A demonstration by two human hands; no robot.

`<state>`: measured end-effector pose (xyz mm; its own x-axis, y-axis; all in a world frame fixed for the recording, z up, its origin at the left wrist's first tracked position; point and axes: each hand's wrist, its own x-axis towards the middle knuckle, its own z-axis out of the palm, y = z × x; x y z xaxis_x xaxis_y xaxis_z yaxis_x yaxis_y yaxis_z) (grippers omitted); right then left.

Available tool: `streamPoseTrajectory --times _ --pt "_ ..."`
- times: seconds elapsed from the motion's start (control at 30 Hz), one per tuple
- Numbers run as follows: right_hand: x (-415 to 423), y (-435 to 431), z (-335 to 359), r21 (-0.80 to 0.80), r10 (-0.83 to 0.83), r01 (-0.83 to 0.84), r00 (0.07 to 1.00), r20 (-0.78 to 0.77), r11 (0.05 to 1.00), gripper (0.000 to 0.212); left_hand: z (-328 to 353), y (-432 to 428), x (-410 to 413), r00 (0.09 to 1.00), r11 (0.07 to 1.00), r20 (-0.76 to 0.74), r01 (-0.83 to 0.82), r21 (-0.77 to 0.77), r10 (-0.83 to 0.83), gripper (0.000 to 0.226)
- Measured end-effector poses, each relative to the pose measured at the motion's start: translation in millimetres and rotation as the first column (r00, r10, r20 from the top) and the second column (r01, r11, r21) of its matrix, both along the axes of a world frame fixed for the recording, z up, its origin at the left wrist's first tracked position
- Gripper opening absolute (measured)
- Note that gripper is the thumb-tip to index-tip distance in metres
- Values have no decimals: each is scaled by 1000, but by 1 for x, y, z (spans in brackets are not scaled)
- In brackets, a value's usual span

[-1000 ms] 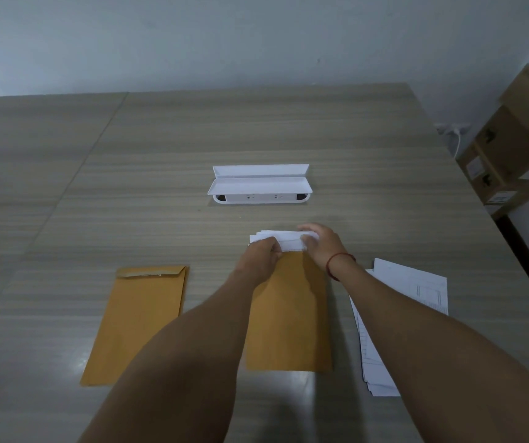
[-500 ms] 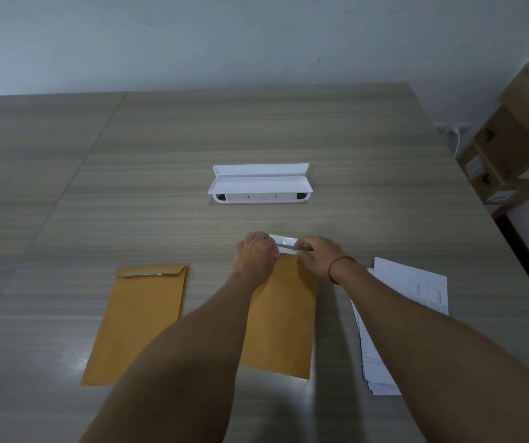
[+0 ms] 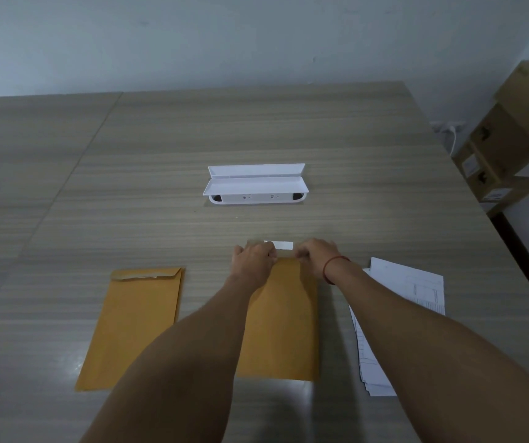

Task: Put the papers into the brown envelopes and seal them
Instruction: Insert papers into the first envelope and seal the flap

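A brown envelope [image 3: 284, 318] lies flat in front of me on the wooden table [image 3: 160, 193]. My left hand [image 3: 252, 262] and my right hand [image 3: 315, 252] both pinch its far, open end. A thin white strip of folded paper [image 3: 280, 245] sticks out of the mouth between my hands. To the left lies a second brown envelope [image 3: 135, 324] with its flap folded down. A stack of white printed papers [image 3: 397, 314] sits to the right of my right forearm.
A white open box-like unit [image 3: 255, 185] stands further back at the table's middle. Stacked cardboard boxes [image 3: 512, 139] are beyond the table's right edge, near a wall socket with a white plug [image 3: 450, 126].
The white paper has slid deeper into the middle envelope; far less of it shows now. Both hands have moved a little nearer to me with the envelope's mouth.
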<state>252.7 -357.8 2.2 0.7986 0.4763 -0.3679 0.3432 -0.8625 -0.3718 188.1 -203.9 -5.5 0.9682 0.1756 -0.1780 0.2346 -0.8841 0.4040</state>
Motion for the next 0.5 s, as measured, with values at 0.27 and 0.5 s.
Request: streamPoseTrajectory --times 0.27,0.5 --pt "1 2 -13 -26 -38 37 997 -71 999 32 -12 -1 2 997 996 -77 -38 -82 31 13" --pt "-3 6 -34 45 -154 158 984 -86 986 22 -21 8 -2 995 996 -67 -76 39 78 30"
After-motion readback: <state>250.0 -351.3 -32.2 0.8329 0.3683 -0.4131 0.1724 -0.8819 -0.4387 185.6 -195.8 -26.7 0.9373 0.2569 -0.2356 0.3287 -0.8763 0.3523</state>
